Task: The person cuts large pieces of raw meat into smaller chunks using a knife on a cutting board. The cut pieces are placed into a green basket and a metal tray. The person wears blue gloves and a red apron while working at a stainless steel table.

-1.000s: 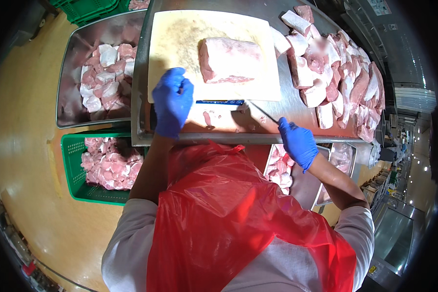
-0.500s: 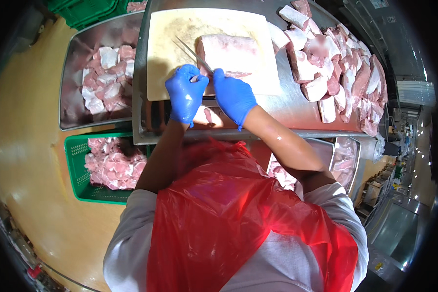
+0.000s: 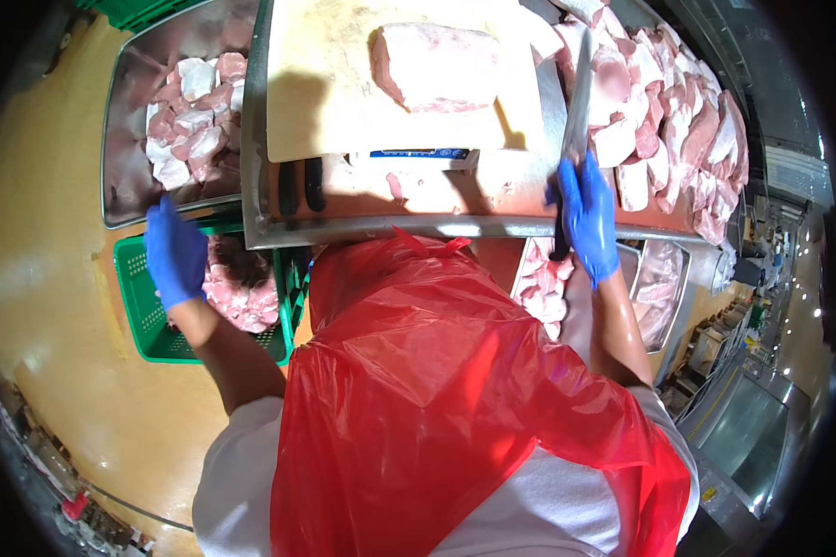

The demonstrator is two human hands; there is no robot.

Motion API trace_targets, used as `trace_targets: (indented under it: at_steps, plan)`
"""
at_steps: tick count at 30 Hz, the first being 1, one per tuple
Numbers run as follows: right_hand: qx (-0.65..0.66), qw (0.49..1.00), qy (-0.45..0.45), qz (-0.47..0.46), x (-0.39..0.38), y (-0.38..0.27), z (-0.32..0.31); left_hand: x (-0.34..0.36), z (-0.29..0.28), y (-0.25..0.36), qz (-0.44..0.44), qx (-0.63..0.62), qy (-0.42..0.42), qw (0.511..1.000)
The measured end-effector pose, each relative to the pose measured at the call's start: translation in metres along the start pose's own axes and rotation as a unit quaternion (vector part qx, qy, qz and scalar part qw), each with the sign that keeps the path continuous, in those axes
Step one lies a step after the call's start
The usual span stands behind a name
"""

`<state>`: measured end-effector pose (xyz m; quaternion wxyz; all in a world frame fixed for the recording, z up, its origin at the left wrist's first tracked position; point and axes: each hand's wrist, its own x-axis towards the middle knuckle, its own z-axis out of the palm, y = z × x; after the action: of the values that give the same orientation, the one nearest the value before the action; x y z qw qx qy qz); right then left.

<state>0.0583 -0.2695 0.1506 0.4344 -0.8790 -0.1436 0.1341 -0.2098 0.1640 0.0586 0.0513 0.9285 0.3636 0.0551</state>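
My left hand [image 3: 175, 252], in a blue glove, is over the green crate [image 3: 132, 302] of pink meat trimmings [image 3: 246, 295]. Its fingers look stretched out, somewhat smeared, and I see nothing in them. In my right hand [image 3: 589, 221], also gloved in blue, is a knife [image 3: 580, 107], its long blade pointing away from me and its dark handle partly hidden. The knife is at the right of the cutting board [image 3: 320, 125]. On that board lies a thick slab of pale meat [image 3: 441, 67], touched by neither hand.
Many meat pieces [image 3: 669, 121] are heaped on the metal table [image 3: 520, 200] at the right. A metal tub [image 3: 121, 186] of meat chunks stands left. Beneath the board's near edge are a blue-and-white device [image 3: 423, 156] and dark handles [image 3: 315, 184]. More trimmings [image 3: 541, 288] lie below the table.
My hands have parted from beside the slab. The left has swung left and nearer, over the green crate; the right has carried the knife to the right, off the board.
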Motion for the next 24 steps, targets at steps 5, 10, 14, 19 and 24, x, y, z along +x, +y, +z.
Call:
trace_targets:
  at_steps: [5,10,14,19,24]
  plan:
    - [0.264,0.964,0.018,0.022,0.061,-0.021,0.062,0.138,0.008,0.166,0.423,-0.441,0.125,0.782]
    - [0.181,0.977,0.091,-0.064,0.080,-0.018,0.106,0.179,0.036,0.243,0.355,-0.439,-0.065,0.823]
    - [0.124,0.975,0.128,-0.132,0.104,-0.020,0.102,0.166,0.035,0.228,0.340,-0.409,-0.076,0.843]
    - [-0.029,0.986,0.046,-0.161,0.081,-0.050,0.072,0.106,0.063,0.185,0.146,-0.486,0.021,0.862]
    - [-0.255,0.916,-0.060,-0.304,0.052,-0.033,0.109,0.070,0.038,0.230,0.142,-0.516,0.074,0.842]
